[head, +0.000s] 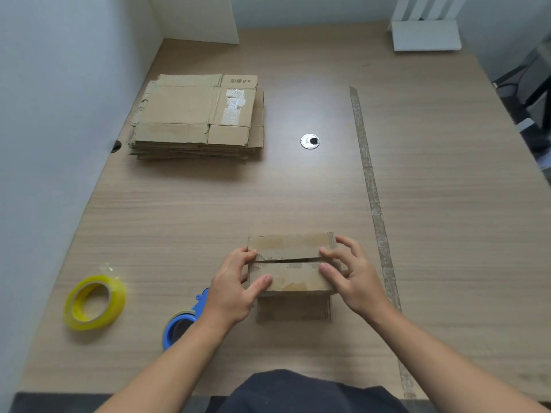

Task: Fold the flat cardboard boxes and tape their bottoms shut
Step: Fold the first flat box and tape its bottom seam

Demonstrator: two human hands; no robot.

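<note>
We are holding one box (290, 272) folded shut, left hand (235, 289) and right hand (354, 278) clamped on it; taping pending, far stack (196, 114) unfolded.

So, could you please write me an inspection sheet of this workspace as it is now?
Surface: wood-grain table, worn tape strip along its right part.
Job's things: cardboard box, bottom flaps closed, seam untaped; stack of flat boxes far left; yellow tape roll; blue tape dispenser, partly hidden.
Clutter: nothing seen.
Grippers: left hand and right hand hold the box's ends, thumbs on the flaps.
Cables: nothing seen; silver cable grommet mid-table.
Surroundings: white walls; white router far right.
</note>
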